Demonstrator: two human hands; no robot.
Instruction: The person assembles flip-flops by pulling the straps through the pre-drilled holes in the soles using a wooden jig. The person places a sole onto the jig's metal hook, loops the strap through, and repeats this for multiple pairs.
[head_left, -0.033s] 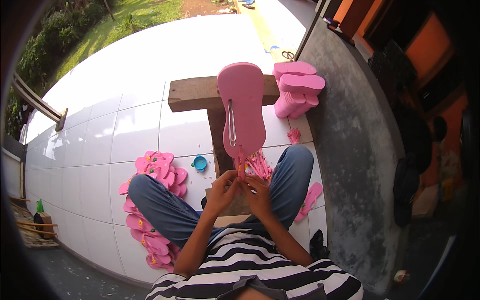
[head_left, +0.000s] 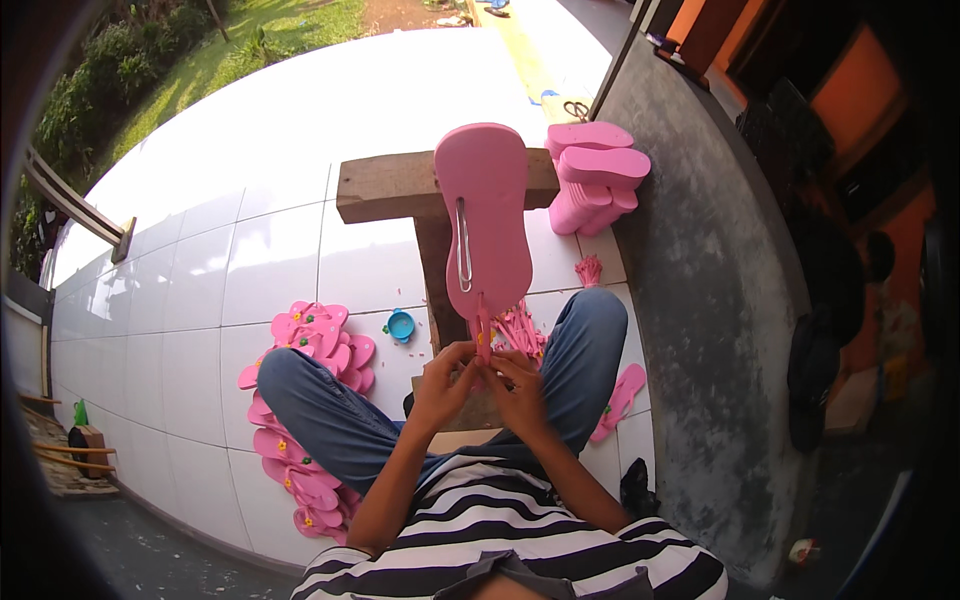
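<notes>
Both hands meet in front of my lap on a pink flip-flop strap [head_left: 484,345]. My left hand [head_left: 447,382] pinches it from one side, and my right hand [head_left: 515,390] closes on it from the other. Fingers partly hide the strap, which has a small yellow spot. Just beyond them, a pink flip-flop sole [head_left: 490,190] lies on the wooden stand [head_left: 385,185], its narrower end toward me. A long looped metal wire tool [head_left: 463,250] rests along the sole's left side. More loose pink straps [head_left: 518,328] are heaped beside the stand, right of my hands.
Several finished pink flip-flops [head_left: 300,470] pile up by my left knee. A small blue bowl [head_left: 400,326] sits on the white tiles. Stacked pink soles [head_left: 602,172] stand at the far right, with scissors [head_left: 575,110] behind. One flip-flop [head_left: 620,402] and a strap bundle [head_left: 588,270] lie near my right knee.
</notes>
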